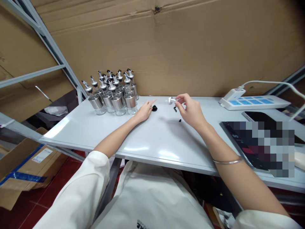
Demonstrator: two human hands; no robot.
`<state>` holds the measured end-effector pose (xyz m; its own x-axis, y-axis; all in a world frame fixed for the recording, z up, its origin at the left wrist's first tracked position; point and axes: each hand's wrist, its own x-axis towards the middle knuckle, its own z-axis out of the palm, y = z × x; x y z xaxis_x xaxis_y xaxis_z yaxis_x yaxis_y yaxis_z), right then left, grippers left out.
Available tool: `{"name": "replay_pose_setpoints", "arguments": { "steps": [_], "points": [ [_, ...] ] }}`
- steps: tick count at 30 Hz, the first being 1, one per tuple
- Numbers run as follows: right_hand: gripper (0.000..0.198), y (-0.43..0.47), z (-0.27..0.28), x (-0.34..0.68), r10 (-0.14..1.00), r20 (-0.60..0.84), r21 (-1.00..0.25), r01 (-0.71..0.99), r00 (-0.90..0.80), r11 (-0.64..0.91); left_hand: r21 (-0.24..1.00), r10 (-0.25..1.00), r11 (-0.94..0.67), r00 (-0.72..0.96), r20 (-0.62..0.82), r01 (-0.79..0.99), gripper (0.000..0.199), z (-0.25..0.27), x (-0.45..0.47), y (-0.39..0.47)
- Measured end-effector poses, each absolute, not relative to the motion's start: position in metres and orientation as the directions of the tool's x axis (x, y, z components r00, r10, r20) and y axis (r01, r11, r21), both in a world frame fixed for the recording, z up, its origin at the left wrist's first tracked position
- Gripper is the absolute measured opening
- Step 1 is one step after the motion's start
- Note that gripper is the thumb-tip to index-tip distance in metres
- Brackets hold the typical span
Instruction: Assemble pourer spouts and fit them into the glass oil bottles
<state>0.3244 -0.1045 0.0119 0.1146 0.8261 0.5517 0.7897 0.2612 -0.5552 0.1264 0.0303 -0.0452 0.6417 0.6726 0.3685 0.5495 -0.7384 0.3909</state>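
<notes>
My right hand, fingers pinched, holds a silver pourer spout just above the white table. My left hand rests on the tabletop with its index finger stretched out. Right beside its fingertips sits a black rubber stopper; whether they touch it I cannot tell. Below the spout lie a small black cap piece and a tiny black part. At the back left stand several glass oil bottles with steel sleeves and silver pourer tops.
A white power strip with a plugged-in charger lies at the back right. In front of it are a phone and a tablet-like device, partly blurred out. A cardboard wall closes the back; a metal frame rises at left.
</notes>
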Motion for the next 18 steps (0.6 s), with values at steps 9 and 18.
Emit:
{"name": "replay_pose_setpoints", "arguments": {
  "steps": [9,18],
  "points": [
    [0.009,-0.102,-0.001,0.302,0.920,0.339,-0.556,0.747,-0.195,0.363,0.587,0.524,-0.776,0.755,0.395,0.232,0.069,-0.018,0.108,-0.004],
    [0.023,-0.106,0.004,0.302,0.926,0.327,-0.498,0.799,-0.187,0.337,0.522,0.481,-0.800,0.836,0.265,0.295,0.026,0.005,0.098,-0.016]
  ]
}}
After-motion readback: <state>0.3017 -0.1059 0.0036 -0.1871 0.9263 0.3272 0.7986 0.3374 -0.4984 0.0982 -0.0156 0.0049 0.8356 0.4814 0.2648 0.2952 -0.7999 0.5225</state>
